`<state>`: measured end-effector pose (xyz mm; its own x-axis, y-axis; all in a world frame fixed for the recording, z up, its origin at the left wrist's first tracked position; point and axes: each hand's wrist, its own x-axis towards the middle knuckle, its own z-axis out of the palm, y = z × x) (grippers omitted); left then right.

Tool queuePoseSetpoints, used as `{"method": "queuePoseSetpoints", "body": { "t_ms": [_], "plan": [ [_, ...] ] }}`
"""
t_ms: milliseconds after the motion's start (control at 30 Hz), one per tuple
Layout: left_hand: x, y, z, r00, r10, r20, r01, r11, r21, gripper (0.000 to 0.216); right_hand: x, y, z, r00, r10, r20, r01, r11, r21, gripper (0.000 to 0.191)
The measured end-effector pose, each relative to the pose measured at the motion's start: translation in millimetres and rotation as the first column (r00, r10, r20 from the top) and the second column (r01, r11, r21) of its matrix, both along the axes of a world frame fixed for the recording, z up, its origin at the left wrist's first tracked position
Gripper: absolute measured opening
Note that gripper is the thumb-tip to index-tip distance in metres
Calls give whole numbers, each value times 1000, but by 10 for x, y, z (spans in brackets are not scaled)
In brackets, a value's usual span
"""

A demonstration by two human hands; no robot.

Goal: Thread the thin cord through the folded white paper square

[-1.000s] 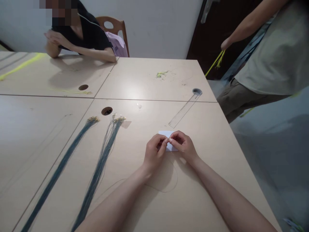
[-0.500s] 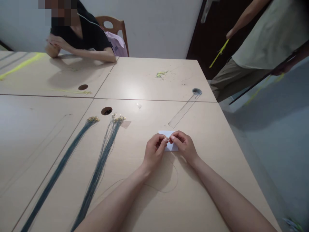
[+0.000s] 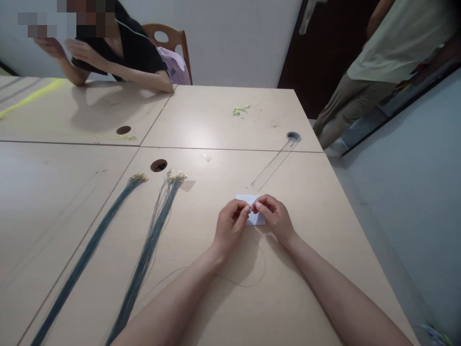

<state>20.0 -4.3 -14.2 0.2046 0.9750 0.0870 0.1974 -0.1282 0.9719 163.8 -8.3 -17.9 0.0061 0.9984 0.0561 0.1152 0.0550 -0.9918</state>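
Observation:
Close together over a small white paper (image 3: 257, 219), my left hand (image 3: 229, 225) and my right hand (image 3: 277, 218) are both closed in fingertip pinches. A thin cord (image 3: 264, 269) curves across the table below them and rises toward the fingers of my left hand. Whatever the right fingertips pinch is too small to make out. To the left lie two bundles of dark blue-green cords, the nearer bundle (image 3: 153, 245) and the farther bundle (image 3: 99, 238), with gold-coloured metal ends at the top.
Lines and a narrow rectangle (image 3: 273, 166) mark the table beyond my hands, by a grey cable hole (image 3: 294, 137). Yellow-green scraps (image 3: 240, 111) lie farther back. A person (image 3: 126, 53) sits across the table; another person (image 3: 392, 62) stands at the right.
My hands hold the same pose. The seated person's hands have risen and parted. The standing person has shifted, and the yellow strands in that person's hand have left view.

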Motion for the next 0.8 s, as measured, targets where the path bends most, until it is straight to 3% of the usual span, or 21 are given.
{"method": "queuePoseSetpoints", "body": {
  "t_ms": [100, 267, 500, 633, 800],
  "plan": [
    [-5, 0, -8, 1000, 6, -13, -6, 1000, -1, 18, -6, 2, 13, 997, -75, -29, 76, 997, 21, 15],
    [-20, -8, 6, 1000, 10, 3, -10, 1000, -14, 19, -3, 5, 105, 951, -305, -45, 308, 948, 84, 16],
    [-116, -102, 214, 999, 24, 27, -23, 1000, -20, 19, 147, 57, 224, 906, -281, 317, 281, 958, 46, 21],
    [-168, -188, 314, 1000, -2, 24, 2, 1000, 3, 19, 224, 251, 358, 733, -306, 607, 325, 942, 83, 29],
    [-192, -283, 367, 999, -27, 33, 26, 999, 21, 19, 22, 548, 662, 518, -95, 850, 390, 911, -136, 52]
  ]
}}
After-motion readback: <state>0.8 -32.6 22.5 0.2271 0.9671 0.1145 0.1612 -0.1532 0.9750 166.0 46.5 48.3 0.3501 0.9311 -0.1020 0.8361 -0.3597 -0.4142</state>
